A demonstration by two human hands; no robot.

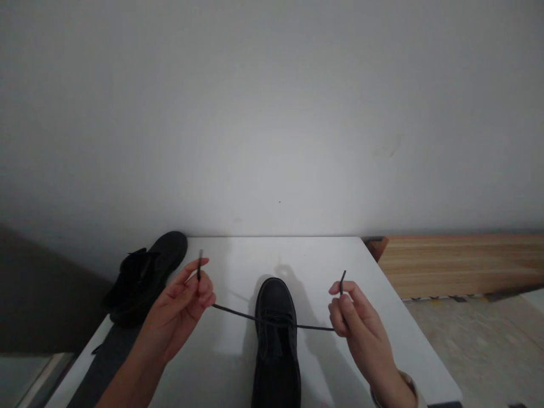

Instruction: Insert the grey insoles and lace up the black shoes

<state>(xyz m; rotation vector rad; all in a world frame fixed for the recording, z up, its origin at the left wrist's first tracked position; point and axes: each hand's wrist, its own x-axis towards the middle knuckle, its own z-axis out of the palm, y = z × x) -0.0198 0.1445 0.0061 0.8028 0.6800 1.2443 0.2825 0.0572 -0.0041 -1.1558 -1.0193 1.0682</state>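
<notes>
A black shoe [275,340] stands on the white table [306,255], toe pointing away from me. A black lace [238,313] runs across its eyelets and stretches out to both sides. My left hand [178,314] is closed in a pinch on the left end of the lace, whose tip sticks up above the fingers. My right hand [357,328] is closed round the right end, its tip also poking up. Both hands hover just above the table on either side of the shoe.
A second black shoe [147,277] lies at the table's far left corner, partly over the edge. A plain white wall rises behind the table. A wooden bench or board [459,263] runs along the wall at right, above a pale floor.
</notes>
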